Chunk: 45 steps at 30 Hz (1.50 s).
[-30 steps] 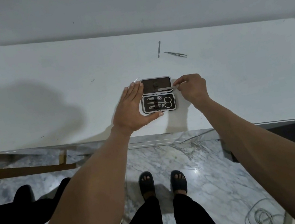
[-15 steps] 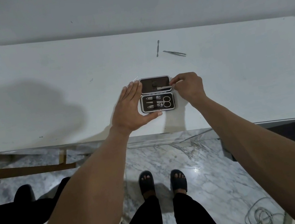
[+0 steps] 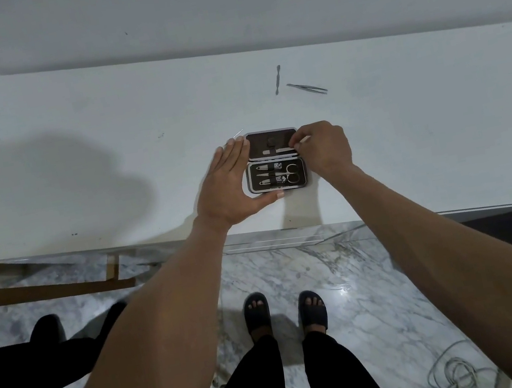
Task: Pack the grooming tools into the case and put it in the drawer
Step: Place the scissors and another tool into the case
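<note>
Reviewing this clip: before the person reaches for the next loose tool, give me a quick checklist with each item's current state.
1. Case lying open on the table: ok.
2. Left hand steadying the case's left edge: ok.
3. Flat tool seated in the lid by the right hand: cannot tell, fingers cover its end.
4. Scissors and clippers in the lower half: ok.
5. All tools packed: not ok; tweezers and a thin stick tool lie further back.
6. Drawer ready: cannot tell.
</note>
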Each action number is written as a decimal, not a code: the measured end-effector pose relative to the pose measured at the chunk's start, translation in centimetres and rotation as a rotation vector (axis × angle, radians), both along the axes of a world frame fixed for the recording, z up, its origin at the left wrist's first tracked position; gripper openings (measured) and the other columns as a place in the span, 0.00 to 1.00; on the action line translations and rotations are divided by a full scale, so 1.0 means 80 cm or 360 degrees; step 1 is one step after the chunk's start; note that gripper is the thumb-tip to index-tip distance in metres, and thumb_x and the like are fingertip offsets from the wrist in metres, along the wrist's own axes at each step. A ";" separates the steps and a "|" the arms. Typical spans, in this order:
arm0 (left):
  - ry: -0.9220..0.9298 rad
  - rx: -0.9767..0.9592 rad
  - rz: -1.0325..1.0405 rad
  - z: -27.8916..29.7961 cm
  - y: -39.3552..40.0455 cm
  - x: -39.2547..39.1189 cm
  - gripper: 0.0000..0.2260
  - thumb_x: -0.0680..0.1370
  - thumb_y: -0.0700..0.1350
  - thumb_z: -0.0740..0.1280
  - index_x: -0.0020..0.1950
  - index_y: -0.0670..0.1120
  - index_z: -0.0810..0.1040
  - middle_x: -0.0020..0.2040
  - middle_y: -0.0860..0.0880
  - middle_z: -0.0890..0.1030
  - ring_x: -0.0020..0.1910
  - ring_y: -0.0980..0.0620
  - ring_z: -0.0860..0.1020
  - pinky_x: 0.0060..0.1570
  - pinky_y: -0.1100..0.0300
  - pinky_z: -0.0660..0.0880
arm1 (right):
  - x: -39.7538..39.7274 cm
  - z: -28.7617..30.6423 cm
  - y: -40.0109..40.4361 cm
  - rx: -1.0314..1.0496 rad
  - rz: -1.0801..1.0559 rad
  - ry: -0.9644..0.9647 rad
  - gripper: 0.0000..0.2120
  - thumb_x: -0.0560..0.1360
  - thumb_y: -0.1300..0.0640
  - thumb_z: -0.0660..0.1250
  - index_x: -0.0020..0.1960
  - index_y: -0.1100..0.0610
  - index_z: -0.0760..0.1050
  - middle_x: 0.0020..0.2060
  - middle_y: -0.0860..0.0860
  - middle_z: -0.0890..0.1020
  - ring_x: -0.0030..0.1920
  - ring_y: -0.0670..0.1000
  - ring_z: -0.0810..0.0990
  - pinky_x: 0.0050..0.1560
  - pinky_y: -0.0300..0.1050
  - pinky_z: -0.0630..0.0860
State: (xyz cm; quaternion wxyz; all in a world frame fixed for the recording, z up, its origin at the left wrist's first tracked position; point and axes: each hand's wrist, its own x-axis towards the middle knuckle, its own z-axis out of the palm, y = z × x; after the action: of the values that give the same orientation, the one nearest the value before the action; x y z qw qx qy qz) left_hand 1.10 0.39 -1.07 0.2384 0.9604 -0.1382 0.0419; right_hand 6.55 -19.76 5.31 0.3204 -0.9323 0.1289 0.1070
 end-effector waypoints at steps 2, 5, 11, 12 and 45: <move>0.0002 -0.0003 -0.0002 -0.001 0.000 0.000 0.53 0.70 0.76 0.67 0.82 0.39 0.61 0.82 0.43 0.63 0.83 0.48 0.58 0.82 0.47 0.55 | -0.002 -0.001 0.001 -0.0052 0.0035 -0.0048 0.13 0.73 0.61 0.63 0.43 0.47 0.83 0.45 0.48 0.85 0.46 0.52 0.81 0.41 0.41 0.73; -0.0010 -0.0004 -0.0002 -0.002 0.000 0.000 0.53 0.70 0.75 0.68 0.82 0.39 0.61 0.82 0.43 0.64 0.83 0.47 0.59 0.82 0.47 0.55 | -0.005 -0.004 0.004 -0.0153 0.0073 -0.0140 0.14 0.73 0.61 0.62 0.45 0.48 0.84 0.46 0.49 0.85 0.49 0.53 0.81 0.41 0.42 0.73; 0.0002 -0.0012 -0.0002 -0.003 0.001 0.001 0.53 0.70 0.74 0.69 0.82 0.40 0.61 0.82 0.44 0.63 0.83 0.48 0.58 0.82 0.47 0.55 | -0.008 -0.010 0.016 -0.0264 0.0170 -0.0250 0.15 0.72 0.62 0.61 0.46 0.49 0.84 0.43 0.50 0.84 0.52 0.57 0.78 0.39 0.45 0.75; 0.0000 -0.0015 -0.0001 -0.003 0.001 0.001 0.53 0.70 0.74 0.69 0.82 0.40 0.61 0.82 0.44 0.63 0.83 0.48 0.58 0.82 0.47 0.55 | -0.007 -0.010 0.019 -0.0251 0.0171 -0.0254 0.15 0.72 0.62 0.61 0.46 0.49 0.84 0.43 0.50 0.84 0.51 0.57 0.78 0.39 0.45 0.76; -0.0075 -0.0032 -0.0002 -0.005 0.000 0.002 0.53 0.70 0.74 0.70 0.81 0.39 0.63 0.82 0.44 0.64 0.83 0.48 0.59 0.82 0.46 0.57 | 0.101 -0.017 -0.030 0.0060 -0.0379 -0.0401 0.10 0.73 0.55 0.68 0.53 0.49 0.82 0.47 0.49 0.83 0.54 0.54 0.79 0.48 0.48 0.78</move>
State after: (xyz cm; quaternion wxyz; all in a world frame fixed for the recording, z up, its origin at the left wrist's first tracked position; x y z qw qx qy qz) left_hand 1.23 0.42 -1.45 0.2447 0.9566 -0.1439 0.0657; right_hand 14.59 -22.20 3.97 0.3618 -0.9104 0.1951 -0.0469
